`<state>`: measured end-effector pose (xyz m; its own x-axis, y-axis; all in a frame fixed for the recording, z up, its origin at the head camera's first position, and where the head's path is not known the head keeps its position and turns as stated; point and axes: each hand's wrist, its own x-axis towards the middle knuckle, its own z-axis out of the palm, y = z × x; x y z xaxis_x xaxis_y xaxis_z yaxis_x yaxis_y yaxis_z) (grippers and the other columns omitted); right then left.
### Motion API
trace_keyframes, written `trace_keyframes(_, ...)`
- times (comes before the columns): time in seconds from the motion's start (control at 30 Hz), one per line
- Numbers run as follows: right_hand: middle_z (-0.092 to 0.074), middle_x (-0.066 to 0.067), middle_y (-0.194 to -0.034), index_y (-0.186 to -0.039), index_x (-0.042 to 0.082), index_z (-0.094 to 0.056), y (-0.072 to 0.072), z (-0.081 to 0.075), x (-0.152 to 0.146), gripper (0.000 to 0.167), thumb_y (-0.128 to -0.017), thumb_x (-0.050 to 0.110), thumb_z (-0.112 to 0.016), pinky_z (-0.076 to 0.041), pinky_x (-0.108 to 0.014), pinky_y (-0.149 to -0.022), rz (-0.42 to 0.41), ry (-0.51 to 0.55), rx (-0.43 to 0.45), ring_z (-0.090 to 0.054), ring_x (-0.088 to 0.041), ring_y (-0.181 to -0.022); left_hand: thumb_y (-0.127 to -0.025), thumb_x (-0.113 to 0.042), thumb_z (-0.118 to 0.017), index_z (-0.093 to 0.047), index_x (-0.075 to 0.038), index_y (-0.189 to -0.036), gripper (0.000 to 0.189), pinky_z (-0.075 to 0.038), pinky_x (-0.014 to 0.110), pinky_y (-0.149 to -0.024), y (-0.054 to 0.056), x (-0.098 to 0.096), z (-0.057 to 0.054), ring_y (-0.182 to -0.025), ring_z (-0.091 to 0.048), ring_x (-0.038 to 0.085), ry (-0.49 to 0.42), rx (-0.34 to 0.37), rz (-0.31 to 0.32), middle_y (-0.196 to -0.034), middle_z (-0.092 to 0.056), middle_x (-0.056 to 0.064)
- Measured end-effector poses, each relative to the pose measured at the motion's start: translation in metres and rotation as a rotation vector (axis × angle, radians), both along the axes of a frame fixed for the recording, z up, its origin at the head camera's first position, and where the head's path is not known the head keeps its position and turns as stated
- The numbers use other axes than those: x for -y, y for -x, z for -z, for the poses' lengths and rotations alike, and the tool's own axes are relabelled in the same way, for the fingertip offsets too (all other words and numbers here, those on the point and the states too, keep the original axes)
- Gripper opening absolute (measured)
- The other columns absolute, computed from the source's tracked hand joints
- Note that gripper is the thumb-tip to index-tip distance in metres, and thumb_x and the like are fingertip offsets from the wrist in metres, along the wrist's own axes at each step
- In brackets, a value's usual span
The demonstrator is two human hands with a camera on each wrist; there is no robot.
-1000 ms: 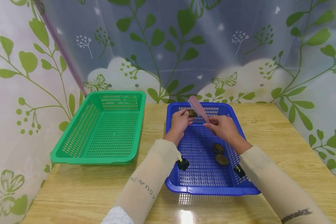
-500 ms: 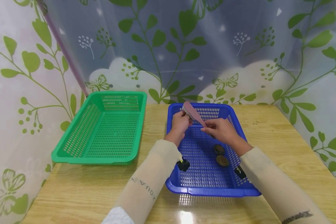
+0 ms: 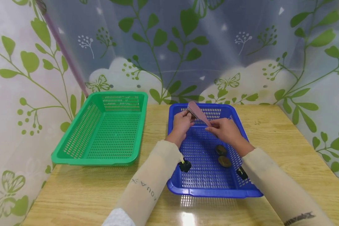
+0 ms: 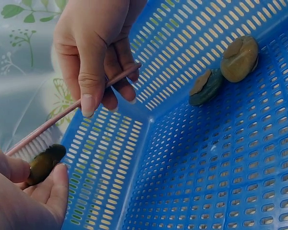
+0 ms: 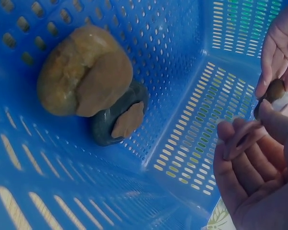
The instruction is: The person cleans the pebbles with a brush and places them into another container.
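My left hand (image 3: 182, 125) pinches a dark brown-green stone (image 4: 44, 165) between thumb and fingers, over the far part of the blue basket (image 3: 214, 193). A pink brush (image 3: 199, 113) with white bristles is gripped by its handle in my right hand (image 3: 225, 129). In the left wrist view its bristles (image 4: 38, 144) lie right against the stone. Two more stones rest at the basket's right side: a tan one (image 5: 86, 72) and a dark green one (image 5: 116, 115), each with a flat brown patch on its face.
To the left stands a green basket (image 3: 94, 162) with slotted walls. Both baskets are on a wooden table (image 3: 271, 135). A leaf-patterned curtain (image 3: 169, 53) hangs behind and at both sides.
The brush head has gone down over the stone, toward my left hand, and back up and right a little. The left hand and the two resting stones stay about where they were.
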<state>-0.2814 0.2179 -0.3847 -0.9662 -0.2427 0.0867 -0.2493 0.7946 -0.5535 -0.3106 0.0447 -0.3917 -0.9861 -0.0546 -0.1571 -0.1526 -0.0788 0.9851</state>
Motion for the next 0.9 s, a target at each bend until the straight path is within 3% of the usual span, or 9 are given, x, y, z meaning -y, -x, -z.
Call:
trace_keyframes(0.13,-0.055,0.001,-0.056,-0.097,0.005,-0.071,-0.0011,-0.0015,-0.0004,0.023,-0.094,0.027,-0.065,-0.036,-0.029,-0.049,0.067,-0.019,-0.04,-0.047,-0.015,-0.051,-0.104,-0.008,-0.044,-0.054,0.002,-0.135,0.034,-0.056,0.028,-0.081,0.0002,-0.0003,0.0002,-0.103,-0.067,0.027,-0.012,-0.005,-0.01,-0.121,-0.064,0.021)
trace_keyframes(0.33,-0.068,-0.006,-0.072,-0.114,0.003,-0.07,-0.001,-0.0016,-0.0013,0.032,-0.094,0.028,-0.065,-0.042,-0.031,-0.055,0.116,-0.002,-0.079,-0.055,-0.016,-0.058,-0.103,-0.008,-0.044,-0.056,0.001,-0.134,0.034,-0.057,0.028,-0.079,0.0,-0.0015,-0.0001,-0.103,-0.067,0.029,-0.012,-0.01,-0.023,-0.121,-0.064,0.022)
trace_keyframes(0.5,-0.071,-0.009,-0.081,-0.117,0.001,-0.068,-0.0009,-0.0017,-0.0007,0.034,-0.094,0.027,-0.065,-0.045,-0.032,-0.059,0.118,0.002,-0.086,-0.057,-0.017,-0.062,-0.103,-0.007,-0.045,-0.057,0.001,-0.132,0.033,-0.057,0.028,-0.078,0.0001,-0.0027,-0.0002,-0.1,-0.068,0.03,-0.018,-0.015,-0.039,-0.12,-0.064,0.022)
trace_keyframes(0.6,-0.071,-0.009,-0.081,-0.116,0.001,-0.069,-0.0008,-0.0016,0.0006,0.034,-0.094,0.027,-0.066,-0.044,-0.031,-0.058,0.097,0.019,-0.093,-0.057,-0.017,-0.062,-0.103,-0.007,-0.045,-0.056,0.002,-0.133,0.034,-0.057,0.029,-0.079,-0.0003,-0.0027,-0.0007,-0.101,-0.068,0.029,-0.017,-0.02,-0.036,-0.121,-0.064,0.022)
trace_keyframes(0.8,-0.062,-0.007,-0.067,-0.104,0.001,-0.07,-0.0003,-0.001,0.0026,0.024,-0.095,0.022,-0.065,-0.037,-0.03,-0.052,-0.014,0.059,-0.093,-0.049,-0.017,-0.055,-0.103,-0.009,-0.044,-0.056,0.001,-0.133,0.034,-0.057,0.03,-0.081,-0.0006,-0.0023,-0.0011,-0.102,-0.067,0.028,0.009,-0.026,-0.017,-0.121,-0.064,0.02)
trace_keyframes(0.9,-0.064,-0.006,-0.07,-0.108,0.002,-0.07,0.0003,0.0013,0.0021,0.024,-0.095,0.022,-0.064,-0.039,-0.03,-0.051,-0.048,0.058,-0.065,-0.049,-0.016,-0.056,-0.103,-0.009,-0.044,-0.057,0.001,-0.133,0.034,-0.056,0.032,-0.082,-0.0012,-0.0019,-0.0011,-0.098,-0.067,0.026,0.002,-0.034,-0.015,-0.118,-0.065,0.02)
